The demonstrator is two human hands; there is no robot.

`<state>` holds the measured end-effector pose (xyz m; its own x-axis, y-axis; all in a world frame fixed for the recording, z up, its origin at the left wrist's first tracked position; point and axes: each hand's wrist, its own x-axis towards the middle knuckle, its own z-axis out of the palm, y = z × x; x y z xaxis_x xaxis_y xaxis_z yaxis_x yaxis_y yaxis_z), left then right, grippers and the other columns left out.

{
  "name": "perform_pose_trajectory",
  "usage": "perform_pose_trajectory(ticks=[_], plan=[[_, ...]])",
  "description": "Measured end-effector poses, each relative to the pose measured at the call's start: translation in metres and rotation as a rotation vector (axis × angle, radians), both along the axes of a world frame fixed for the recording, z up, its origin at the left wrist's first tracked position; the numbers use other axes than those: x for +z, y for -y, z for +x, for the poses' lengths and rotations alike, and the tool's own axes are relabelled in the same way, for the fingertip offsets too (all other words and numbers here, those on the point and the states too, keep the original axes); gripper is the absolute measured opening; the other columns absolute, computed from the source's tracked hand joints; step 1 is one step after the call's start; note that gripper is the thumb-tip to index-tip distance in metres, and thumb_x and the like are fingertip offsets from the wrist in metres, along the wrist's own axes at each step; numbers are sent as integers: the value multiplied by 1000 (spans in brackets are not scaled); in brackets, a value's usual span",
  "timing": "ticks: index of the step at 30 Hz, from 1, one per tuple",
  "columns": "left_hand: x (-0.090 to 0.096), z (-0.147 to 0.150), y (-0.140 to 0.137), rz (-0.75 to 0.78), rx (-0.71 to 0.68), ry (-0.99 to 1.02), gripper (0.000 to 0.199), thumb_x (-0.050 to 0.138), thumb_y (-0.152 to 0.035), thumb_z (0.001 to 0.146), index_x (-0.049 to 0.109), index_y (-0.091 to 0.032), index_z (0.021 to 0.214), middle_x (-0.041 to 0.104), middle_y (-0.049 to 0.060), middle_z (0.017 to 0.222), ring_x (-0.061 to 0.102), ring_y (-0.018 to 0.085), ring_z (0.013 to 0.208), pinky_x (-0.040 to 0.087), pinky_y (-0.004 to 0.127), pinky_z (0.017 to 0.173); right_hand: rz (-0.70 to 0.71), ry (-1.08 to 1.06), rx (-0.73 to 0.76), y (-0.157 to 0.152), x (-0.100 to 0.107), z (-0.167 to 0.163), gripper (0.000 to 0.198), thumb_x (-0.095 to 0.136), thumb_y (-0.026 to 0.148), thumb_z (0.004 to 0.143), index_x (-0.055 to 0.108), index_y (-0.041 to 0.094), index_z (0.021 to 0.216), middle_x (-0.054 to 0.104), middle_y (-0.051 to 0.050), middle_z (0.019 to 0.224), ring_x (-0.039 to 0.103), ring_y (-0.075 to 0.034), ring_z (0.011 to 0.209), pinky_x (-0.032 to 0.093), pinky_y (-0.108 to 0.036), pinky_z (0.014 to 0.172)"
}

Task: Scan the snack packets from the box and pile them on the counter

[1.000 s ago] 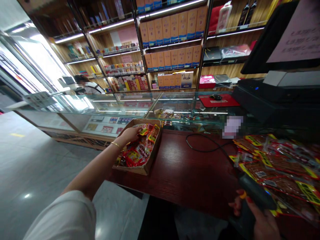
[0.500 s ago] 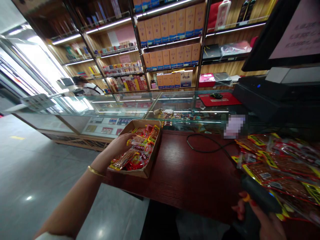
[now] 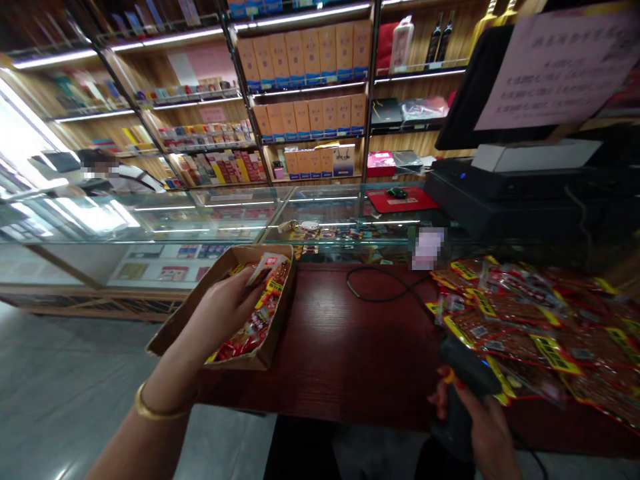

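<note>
My left hand [image 3: 227,303], with a gold bangle at its wrist, is over an open cardboard box [image 3: 263,363] on the dark red counter. Its fingers are closed on a shiny snack packet [image 3: 271,262] near the box's far end. More red and yellow snack packets [image 3: 257,327] fill the box beneath the hand. My right hand [image 3: 483,423] grips a black handheld barcode scanner [image 3: 465,380] at the counter's front edge. Beyond the scanner, on the right, lies a spread pile of flat snack packs [image 3: 530,320] with brown contents and yellow labels.
A black cable [image 3: 375,300] loops across the dark red counter [image 3: 320,373]. Behind it stand a glass display case [image 3: 330,200], a red mouse pad [image 3: 400,200] and a monitor [image 3: 465,87] with a pink notice. Another person [image 3: 130,177] is at the far left, near stocked shelves [image 3: 305,113].
The view has turned right and things appear shifted left. My left hand has closed on a packet and moved farther along the box. My right hand still holds the scanner.
</note>
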<state>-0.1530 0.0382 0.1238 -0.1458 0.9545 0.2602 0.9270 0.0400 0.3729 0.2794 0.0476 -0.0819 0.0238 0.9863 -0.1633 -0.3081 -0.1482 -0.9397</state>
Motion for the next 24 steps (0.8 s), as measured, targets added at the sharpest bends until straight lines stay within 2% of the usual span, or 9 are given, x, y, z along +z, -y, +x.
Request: perform_pose_trajectory(ticks=[3,5,8,12,16,20,24], plan=[[-10,64,-19,-28,-207,513,22,57,-36,87,61,-22,104,69,2,81,64,20,72,49,29,68,31,-10,3,-1,6,-3,39,79,53,81,70,19,97,68,2,59,63,-16,46,62,-35,63],[-30,102,-43,-144,-342,836,24,58,-27,81,57,-22,104,70,1,82,62,16,66,48,26,63,43,-12,2,-2,11,-6,41,80,56,79,71,18,95,67,2,58,62,-16,44,61,-35,61],[-67,138,-81,-314,-403,1122,27,61,-21,72,56,-21,99,70,1,81,61,12,59,47,24,59,37,-15,-57,1,17,-11,43,80,58,79,72,18,94,67,1,58,63,-16,46,57,-30,54],[-109,147,-110,-421,-309,1248,36,74,-23,70,64,-18,105,72,3,82,69,15,66,48,21,56,7,-19,-102,3,18,-15,45,81,59,78,73,18,95,68,1,58,63,-15,47,51,-23,46],[-137,141,-115,-356,-203,1307,49,85,-24,64,67,-18,109,74,3,82,69,14,64,48,20,54,-11,-33,-87,2,14,-14,46,82,60,77,72,18,94,68,1,58,64,-16,48,50,-23,45],[-151,139,-118,-319,-101,1305,39,88,-32,67,69,-19,98,75,3,79,66,12,59,46,18,50,-1,-47,-93,2,13,-15,44,82,58,78,72,19,95,67,2,58,63,-15,46,54,-26,49],[-155,139,-121,-403,-68,1402,38,89,-37,67,72,-18,96,77,6,94,72,16,73,54,22,59,23,-53,-112,4,16,-18,42,80,57,80,72,19,96,66,2,58,62,-15,46,53,-25,49]])
